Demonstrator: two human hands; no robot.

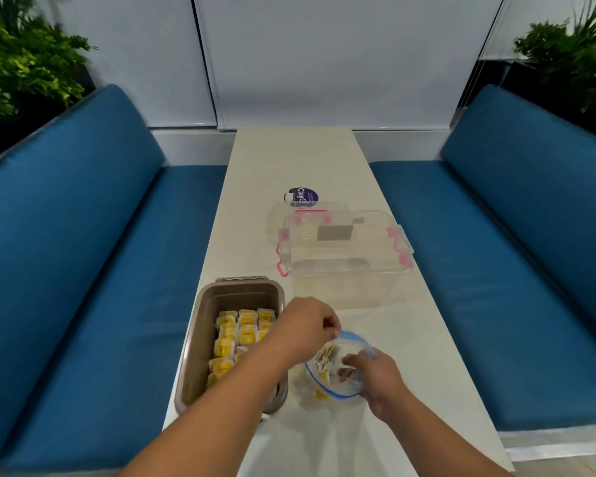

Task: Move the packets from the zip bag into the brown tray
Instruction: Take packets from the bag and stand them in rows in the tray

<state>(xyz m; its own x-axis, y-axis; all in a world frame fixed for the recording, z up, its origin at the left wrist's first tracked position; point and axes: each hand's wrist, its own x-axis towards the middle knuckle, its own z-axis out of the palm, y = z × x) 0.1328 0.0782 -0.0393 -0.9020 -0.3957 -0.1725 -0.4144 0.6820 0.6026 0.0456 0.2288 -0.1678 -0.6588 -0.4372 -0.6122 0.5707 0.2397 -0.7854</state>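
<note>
The zip bag [338, 368] stands open-mouthed on the near part of the table [289, 160], just right of the brown tray [200, 339]. A few yellow-and-white packets [324, 359] are bunched against its left inner side.

The bag is limp and only stays open because both hands spread it. If either hold slackens, the mouth would likely fold shut over the packets. A hasty pull could also drag the whole bag sideways or tip packets onto the table short of the tray. The tray is already well filled with rows of the same packets, so a dropped one might land askew on top.

The left hand [307, 325] reaches across over the tray's right wall, its fingers drawn tight together and pinching the far edge of the blue zip strip. The right hand [375, 376] has its fingers curled at the bag's near right edge, dipping into the mouth. It seems to grip the plastic there, but crumpled film hides whether it also pinches a packet.

Farther along the table stands a clear box [344, 253] with pink latches, and beyond it a round tub [301, 196] with a purple label. Blue benches [83, 253] flank the table on both sides.
</note>
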